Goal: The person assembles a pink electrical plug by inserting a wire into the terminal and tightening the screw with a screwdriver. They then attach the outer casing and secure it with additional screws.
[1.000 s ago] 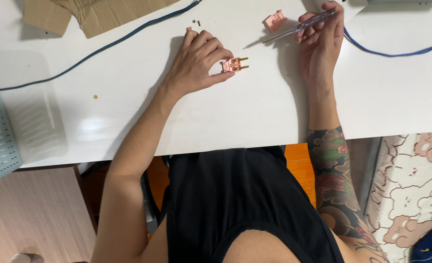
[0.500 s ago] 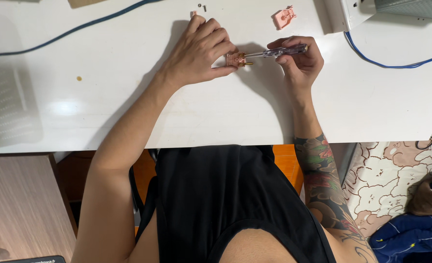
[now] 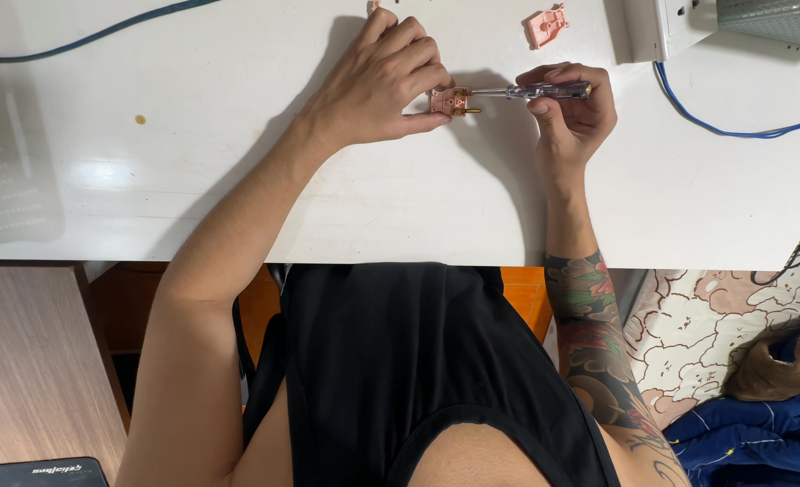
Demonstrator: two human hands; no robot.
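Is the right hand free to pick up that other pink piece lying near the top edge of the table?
Probably not right away: the right hand grips a screwdriver. The pink piece lies just above it on bare table, nothing between.

A single head-worn view looks steeply down from close above the white glossy tabletop [image 3: 237, 180], which fills the frame's upper half; lap and floor lie below.

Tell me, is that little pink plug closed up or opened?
Opened: the pink plug shows brass parts inside, and a separate pink cover lies apart.
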